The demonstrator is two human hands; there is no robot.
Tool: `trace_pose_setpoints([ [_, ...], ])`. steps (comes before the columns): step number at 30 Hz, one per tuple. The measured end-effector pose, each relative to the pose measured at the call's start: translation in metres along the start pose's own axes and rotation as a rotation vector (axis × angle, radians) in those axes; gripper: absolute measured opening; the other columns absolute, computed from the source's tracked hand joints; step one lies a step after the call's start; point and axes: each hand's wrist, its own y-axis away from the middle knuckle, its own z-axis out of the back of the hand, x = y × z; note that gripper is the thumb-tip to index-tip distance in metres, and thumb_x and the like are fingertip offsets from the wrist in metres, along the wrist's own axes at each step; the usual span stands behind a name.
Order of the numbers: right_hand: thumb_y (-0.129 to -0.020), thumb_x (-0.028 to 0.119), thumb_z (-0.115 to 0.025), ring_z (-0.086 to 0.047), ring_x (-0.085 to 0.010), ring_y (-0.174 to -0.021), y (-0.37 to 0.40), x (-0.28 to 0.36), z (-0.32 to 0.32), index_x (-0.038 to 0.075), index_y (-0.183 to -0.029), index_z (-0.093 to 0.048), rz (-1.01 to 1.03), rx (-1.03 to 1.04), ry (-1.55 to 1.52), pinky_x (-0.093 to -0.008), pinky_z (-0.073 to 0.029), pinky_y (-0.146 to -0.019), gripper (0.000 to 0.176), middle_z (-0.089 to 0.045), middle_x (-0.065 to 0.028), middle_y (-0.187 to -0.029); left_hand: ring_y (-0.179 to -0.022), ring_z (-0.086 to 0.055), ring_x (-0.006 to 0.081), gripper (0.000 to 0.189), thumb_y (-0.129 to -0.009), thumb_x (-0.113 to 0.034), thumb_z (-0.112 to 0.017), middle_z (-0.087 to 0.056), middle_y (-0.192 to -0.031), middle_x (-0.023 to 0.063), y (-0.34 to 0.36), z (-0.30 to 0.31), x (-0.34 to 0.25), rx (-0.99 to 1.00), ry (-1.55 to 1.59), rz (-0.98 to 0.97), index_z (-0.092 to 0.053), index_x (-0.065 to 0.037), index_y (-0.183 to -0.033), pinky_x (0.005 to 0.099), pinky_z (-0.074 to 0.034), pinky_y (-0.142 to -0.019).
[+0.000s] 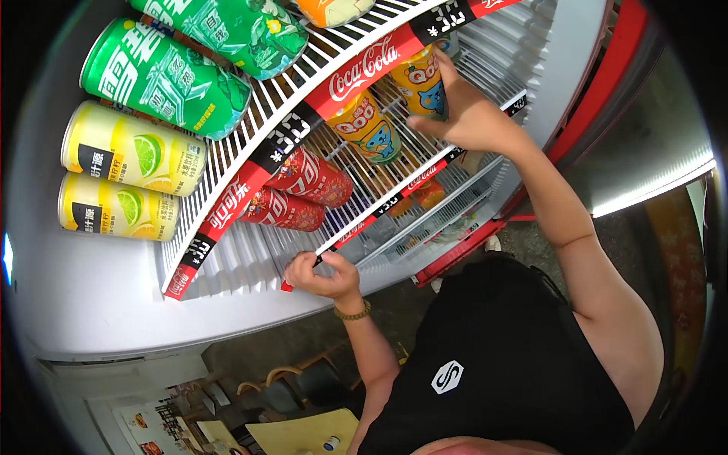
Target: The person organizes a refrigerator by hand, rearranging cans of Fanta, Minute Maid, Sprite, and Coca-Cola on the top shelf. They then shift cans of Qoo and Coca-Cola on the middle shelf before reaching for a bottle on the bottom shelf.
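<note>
My right hand (474,117) reaches into the drinks fridge, with its fingers and thumb around an orange Qoo can (422,82) on the middle shelf. A second Qoo can (365,129) stands beside it, to the left. Further left are two red Coca-Cola cans (312,177), partly behind the upper shelf's front strip. My left hand (326,276), with a beaded bracelet on the wrist, is curled closed around the end of the middle shelf's front edge (356,230).
On the upper shelf (250,163) lie green Sprite cans (163,80), yellow lime-drink cans (133,148) and part of an orange can (334,9). Lower wire shelves (440,216) hold a few items. The red-edged fridge door (607,98) stands open at right. Behind are chairs (303,383) and a yellow table (303,434).
</note>
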Motion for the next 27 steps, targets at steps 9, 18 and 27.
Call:
trace_pose_setpoints([
  [9, -0.079, 0.021, -0.089, -0.056, -0.0364, -0.136, -0.001, 0.006, 0.012, -0.001, -0.161, -0.029, -0.062, 0.145, -0.104, -0.0414, -0.044, -0.116, 0.104, -0.054, -0.0265, -0.150, -0.094, -0.053, 0.0325, 0.019, -0.094, -0.013, -0.060, -0.058, -0.102, 0.0133, -0.002, 0.001, -0.001, 0.004, 0.003, -0.017, -0.054, -0.003, -0.109, 0.0496, -0.042, -0.092],
  [18, -0.079, 0.021, -0.089, -0.065, -0.0348, -0.124, 0.001, -0.001, 0.007, 0.004, -0.161, -0.032, 0.019, 0.132, -0.149, -0.0414, -0.050, -0.109, 0.102, -0.065, -0.0249, -0.137, -0.096, -0.055, 0.0331, 0.022, -0.095, -0.015, -0.061, -0.059, -0.104, 0.0129, 0.001, 0.001, 0.000, 0.010, 0.009, 0.000, -0.055, -0.004, -0.113, 0.0523, -0.041, -0.098],
  [27, -0.088, 0.016, -0.079, -0.068, -0.0223, -0.112, 0.043, -0.018, 0.015, 0.000, -0.139, -0.061, 0.223, -0.250, -0.048, -0.0377, -0.054, -0.100, 0.056, -0.069, -0.0189, -0.130, -0.128, -0.057, 0.0417, 0.033, -0.091, -0.007, -0.065, -0.061, -0.128, 0.0194, 0.012, 0.023, -0.012, 0.040, 0.138, 0.080, -0.052, -0.003, -0.121, 0.0620, -0.036, -0.113],
])
